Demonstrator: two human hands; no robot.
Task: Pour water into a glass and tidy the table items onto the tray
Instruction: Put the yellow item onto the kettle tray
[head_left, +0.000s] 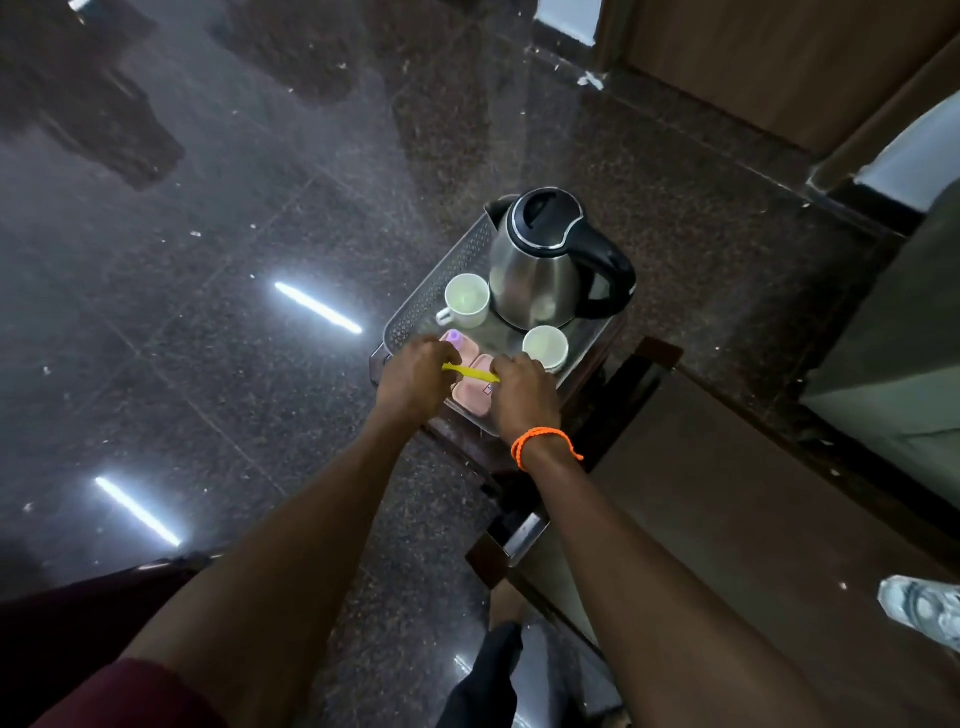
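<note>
- Holding a thin yellow sachet (470, 373) between them, both hands work over the near end of the metal tray (431, 296), which sits on a small dark table (613, 384).
- At the tray's left edge stands a white cup (467, 300) with its handle turned toward the rim; it looks empty, though I cannot tell for sure.
- Just nearer, the left hand (415, 379) is curled closed, pinching the sachet's left end; a small purple-capped item (454, 336) peeks out beyond its knuckles.
- Pink packets (475, 400) lie under the sachet at the tray's near edge, partly hidden by both hands.
- The right hand (522, 389), with an orange cord bracelet (543, 446) on its wrist, is closed on the sachet's right end.
- A second white cup (545, 347) stands touching or almost touching the right knuckles; a sideways pull could knock it over or push it toward the tray's right edge.
- The steel electric kettle (550, 260) fills the far end, close behind both cups; a bumped cup would strike it.
- If the sachet is tugged hard it may tear and spill across the tray.
- A clear plastic bottle (930, 610) lies well apart at the far right, off the tray, not yet tidied.
</note>
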